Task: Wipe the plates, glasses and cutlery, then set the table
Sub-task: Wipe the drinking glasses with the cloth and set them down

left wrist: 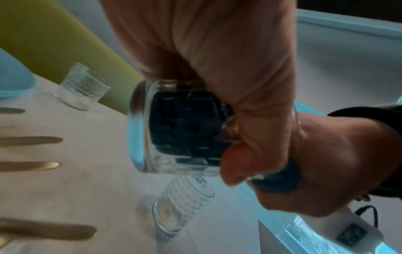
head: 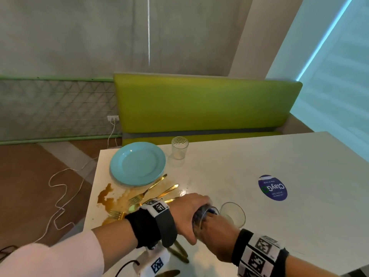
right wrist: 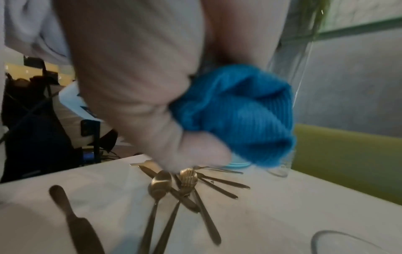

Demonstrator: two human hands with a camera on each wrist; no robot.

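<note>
Left hand (head: 187, 214) grasps glass (left wrist: 174, 127) on its side above worktop (head: 279, 226); blue cloth (right wrist: 239, 123) stuffed inside, clutched by right hand (head: 217, 234).

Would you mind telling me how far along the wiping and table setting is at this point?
Nothing looks finished or laid out. In hand: the left hand holds a glass while the right hand works a blue cloth inside it. Left: two more glasses, the stacked blue plates, the heaped gold cutlery, a brown spill, then the setting.
</note>
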